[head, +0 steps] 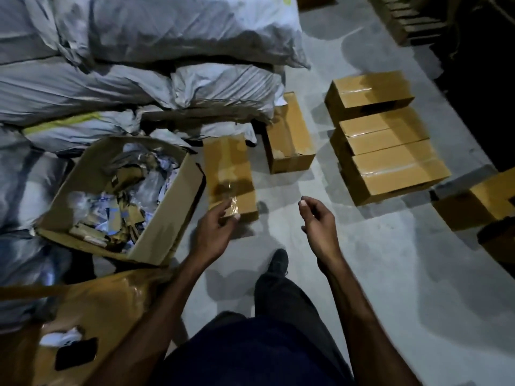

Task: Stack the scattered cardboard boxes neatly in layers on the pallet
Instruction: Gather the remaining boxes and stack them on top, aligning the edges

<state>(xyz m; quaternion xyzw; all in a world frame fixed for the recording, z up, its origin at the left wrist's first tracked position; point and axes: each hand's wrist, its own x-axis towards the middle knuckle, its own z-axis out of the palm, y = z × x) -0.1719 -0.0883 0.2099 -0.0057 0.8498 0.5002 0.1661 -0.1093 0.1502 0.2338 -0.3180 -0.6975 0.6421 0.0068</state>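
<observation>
Left hand (216,222) reaching box (230,174), right hand (316,218) loose

Two hands reach toward taped cardboard boxes on a concrete floor

The left hand (216,224), fingers loosely curled, seems to touch the near end of a taped box (230,174); blur hides the contact. The right hand (316,218) hovers empty beside it. Beyond the right hand lie three boxes (387,135) side by side; left of the left hand sits an open carton of scraps (122,196).

Three sealed boxes (384,135) lie side by side, right of two others (289,135) near the sacks (139,51).
</observation>
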